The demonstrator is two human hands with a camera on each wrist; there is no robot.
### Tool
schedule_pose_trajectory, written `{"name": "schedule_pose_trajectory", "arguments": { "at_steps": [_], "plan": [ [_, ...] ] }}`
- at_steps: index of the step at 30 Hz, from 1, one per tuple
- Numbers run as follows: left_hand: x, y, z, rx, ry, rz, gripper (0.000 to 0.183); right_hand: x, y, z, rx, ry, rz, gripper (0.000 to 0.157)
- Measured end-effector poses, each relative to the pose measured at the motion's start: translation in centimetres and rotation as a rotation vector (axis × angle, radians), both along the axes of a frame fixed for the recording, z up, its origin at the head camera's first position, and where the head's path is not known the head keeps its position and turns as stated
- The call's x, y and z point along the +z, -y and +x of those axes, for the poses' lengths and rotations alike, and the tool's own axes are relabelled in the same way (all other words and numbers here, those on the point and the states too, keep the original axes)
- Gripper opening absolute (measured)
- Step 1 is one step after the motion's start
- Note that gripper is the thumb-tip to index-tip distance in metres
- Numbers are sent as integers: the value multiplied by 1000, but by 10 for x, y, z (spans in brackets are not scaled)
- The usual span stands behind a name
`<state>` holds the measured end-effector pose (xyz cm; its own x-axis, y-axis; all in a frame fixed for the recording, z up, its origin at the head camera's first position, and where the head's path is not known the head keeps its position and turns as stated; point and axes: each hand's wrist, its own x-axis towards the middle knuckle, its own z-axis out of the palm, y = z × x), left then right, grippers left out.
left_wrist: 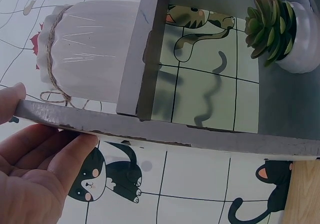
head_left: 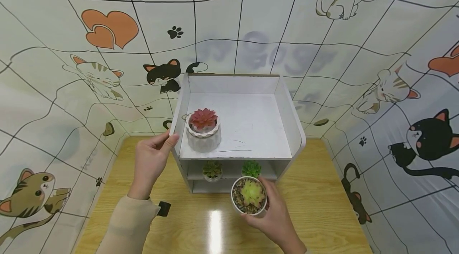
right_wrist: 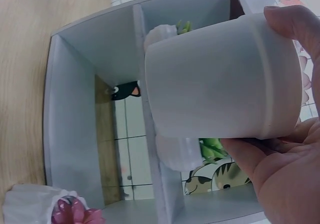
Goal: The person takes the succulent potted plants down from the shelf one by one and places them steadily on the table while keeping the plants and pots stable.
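Observation:
My left hand (head_left: 150, 164) pinches the front edge of the left side panel of a white shelf unit (head_left: 247, 120), thumb on one face and fingers on the other. In front of the unit, my right hand (head_left: 277, 218) grips a white round pot (right_wrist: 220, 79) by its side. A yellow-green succulent (head_left: 252, 192) grows in its gravel. On the top board, beside the left hand, stands a white scalloped pot (head_left: 204, 140) with a red succulent (head_left: 203, 118) and twine round its rim. Two small potted succulents, one dark green (head_left: 212, 169) and one bright green (head_left: 251, 168), sit on the shelf below.
The unit stands on a wooden table (head_left: 186, 230), with cat-printed cloth walls (head_left: 222, 19) behind and on both sides. In the right wrist view, a pink succulent (right_wrist: 75, 214) in a white pot appears at the lower left. Its lower compartment lies under the small pots.

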<state>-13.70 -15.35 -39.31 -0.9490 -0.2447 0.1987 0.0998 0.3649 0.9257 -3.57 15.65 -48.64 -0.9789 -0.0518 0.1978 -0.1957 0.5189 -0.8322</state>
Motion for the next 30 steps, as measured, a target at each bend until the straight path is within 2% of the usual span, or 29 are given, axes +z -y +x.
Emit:
{"name": "schedule_pose_trajectory", "arguments": {
  "at_steps": [5,15,30],
  "plan": [
    [1,0,1,2,-2,-2,36,-7,0,1,-16,20,36,101],
    [2,0,1,-10,-17,22,35,-21,-2,1,-55,-9,114,103],
    [-1,2,0,-5,-46,6,33,-43,0,-2,-72,-9,108,103]
  ]
}}
